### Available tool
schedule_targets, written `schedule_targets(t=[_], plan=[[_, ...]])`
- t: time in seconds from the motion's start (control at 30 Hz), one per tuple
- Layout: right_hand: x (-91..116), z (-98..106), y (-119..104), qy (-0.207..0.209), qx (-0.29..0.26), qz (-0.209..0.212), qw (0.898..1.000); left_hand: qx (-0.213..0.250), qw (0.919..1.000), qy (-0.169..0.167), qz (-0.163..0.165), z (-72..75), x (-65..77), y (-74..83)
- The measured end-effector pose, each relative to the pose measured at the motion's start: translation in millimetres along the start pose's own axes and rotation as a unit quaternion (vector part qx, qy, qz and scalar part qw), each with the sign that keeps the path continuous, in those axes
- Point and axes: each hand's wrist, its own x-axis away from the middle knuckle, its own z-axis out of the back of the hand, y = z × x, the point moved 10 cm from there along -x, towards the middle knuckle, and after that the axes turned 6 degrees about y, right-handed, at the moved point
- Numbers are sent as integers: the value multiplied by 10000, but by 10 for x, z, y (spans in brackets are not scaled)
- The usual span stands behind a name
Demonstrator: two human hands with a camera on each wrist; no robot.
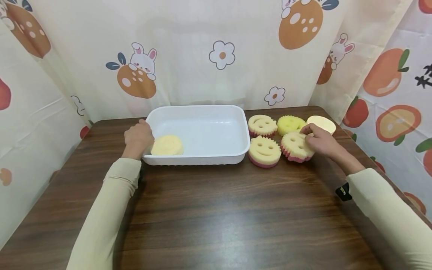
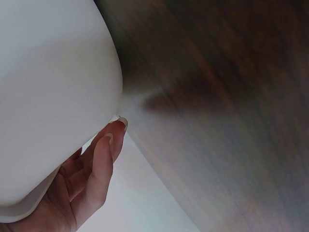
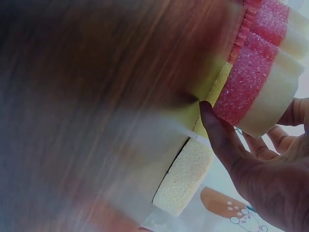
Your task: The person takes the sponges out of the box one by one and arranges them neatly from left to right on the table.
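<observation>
My left hand (image 1: 137, 137) holds the left end of a white rectangular tray (image 1: 212, 131). In the left wrist view, bent fingers (image 2: 100, 164) lie against the tray's outer wall. A plain round cream sponge (image 1: 167, 145) lies in the tray's front left corner. My right hand (image 1: 320, 141) grips the right edge of a scalloped smiley sponge (image 1: 294, 149), cream on top and pink underneath. That sponge is tilted, its gripped side raised, as the right wrist view shows; one finger reaches down beside it near the tabletop.
Around the held sponge are a smiley sponge (image 1: 264, 150), a sponge with a curved cut (image 1: 261, 124), a yellow scalloped sponge (image 1: 290, 123) and a plain cream one (image 1: 322, 123). They sit right of the tray on a brown wooden table (image 1: 216, 210). Printed curtains (image 1: 189, 52) hang behind.
</observation>
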Motion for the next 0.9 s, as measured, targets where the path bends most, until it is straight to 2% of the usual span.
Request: schedule_targets(t=[0.47, 0.9], plan=[[24, 2, -73, 235, 20, 246, 9994, 14, 10000, 12, 57, -13, 18, -11], [9, -20, -51, 215, 33, 305, 9993, -5, 10000, 79, 7, -1, 2, -4]])
